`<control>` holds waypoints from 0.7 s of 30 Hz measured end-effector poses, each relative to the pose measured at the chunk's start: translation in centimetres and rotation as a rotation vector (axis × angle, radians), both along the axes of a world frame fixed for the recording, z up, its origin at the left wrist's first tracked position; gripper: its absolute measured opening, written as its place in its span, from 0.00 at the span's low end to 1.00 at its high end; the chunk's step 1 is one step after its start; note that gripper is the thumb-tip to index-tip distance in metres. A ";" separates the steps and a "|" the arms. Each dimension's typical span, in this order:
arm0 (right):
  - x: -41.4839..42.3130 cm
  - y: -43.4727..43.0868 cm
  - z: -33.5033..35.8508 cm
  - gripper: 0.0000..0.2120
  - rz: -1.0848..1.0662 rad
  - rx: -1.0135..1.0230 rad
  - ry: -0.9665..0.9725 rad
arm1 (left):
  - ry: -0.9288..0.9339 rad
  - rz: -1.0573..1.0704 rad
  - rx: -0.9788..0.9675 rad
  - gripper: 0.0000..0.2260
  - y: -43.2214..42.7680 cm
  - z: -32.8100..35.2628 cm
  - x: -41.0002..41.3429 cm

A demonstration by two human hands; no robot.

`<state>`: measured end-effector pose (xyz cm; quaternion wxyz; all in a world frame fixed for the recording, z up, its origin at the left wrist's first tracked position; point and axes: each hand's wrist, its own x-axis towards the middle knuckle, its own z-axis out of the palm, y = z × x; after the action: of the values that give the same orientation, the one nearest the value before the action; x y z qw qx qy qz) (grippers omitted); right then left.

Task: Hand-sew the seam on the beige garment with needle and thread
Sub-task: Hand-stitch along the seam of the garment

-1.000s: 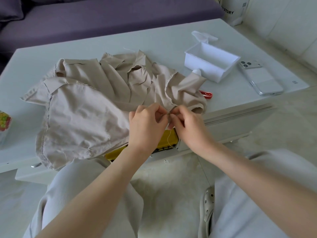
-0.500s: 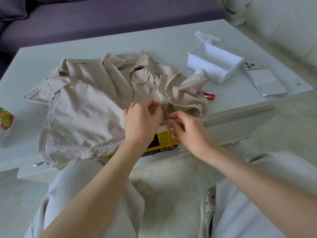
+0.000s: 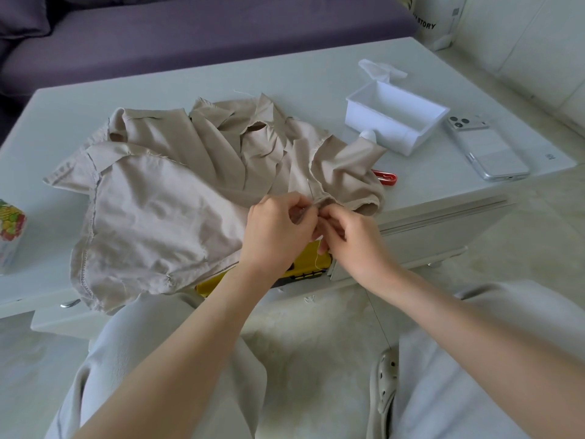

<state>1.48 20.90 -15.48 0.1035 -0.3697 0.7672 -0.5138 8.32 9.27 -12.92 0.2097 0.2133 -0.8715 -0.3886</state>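
The beige garment (image 3: 164, 198) lies crumpled on the pale table (image 3: 190, 77), its near edge hanging over the front. At that near edge my left hand (image 3: 278, 229) pinches a fold of the cloth by the seam. My right hand (image 3: 351, 239) is pressed against it, fingers curled and pinching at the same spot; the needle itself is too small to make out. A thin pale thread (image 3: 316, 259) hangs below my right hand.
A white open box (image 3: 395, 122) and a phone (image 3: 487, 150) lie on the table's right side, a red clip (image 3: 386, 178) beside the garment. A yellow case (image 3: 304, 267) sits in the open drawer under my hands. A colourful carton (image 3: 11, 226) stands at left.
Half a second ago my right hand was drawn a little away and down from the left; now it has come back up against it at the seam.
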 end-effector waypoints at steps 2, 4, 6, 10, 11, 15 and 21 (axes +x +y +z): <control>0.0 0.0 -0.1 0.10 0.002 0.006 0.013 | -0.015 0.004 0.045 0.06 0.1 0.2 0.0; -0.1 0.1 -0.3 0.09 0.012 0.020 0.031 | -0.034 0.019 0.063 0.07 0.1 0.3 -0.1; 0.0 0.2 -0.6 0.07 0.033 0.048 0.024 | -0.045 0.052 0.076 0.08 -0.1 0.3 -0.3; 0.2 0.4 -0.9 0.08 0.102 0.185 0.121 | -0.041 0.124 0.043 0.08 -0.6 0.5 -0.5; 0.3 0.5 -0.9 0.09 0.154 0.285 0.170 | -0.041 0.132 0.023 0.08 -0.7 0.5 -0.5; 0.7 1.3 -0.9 0.12 0.461 0.814 0.406 | -0.030 0.104 -0.041 0.08 -0.6 0.4 -0.3; -0.2 1.3 0.1 0.15 0.174 0.318 0.552 | -0.034 0.081 -0.138 0.06 -0.7 0.2 -0.2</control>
<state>1.30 22.22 -15.35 -0.0085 -0.5385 0.8025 -0.2569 8.16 8.55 -12.74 0.2244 0.2399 -0.8903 -0.3153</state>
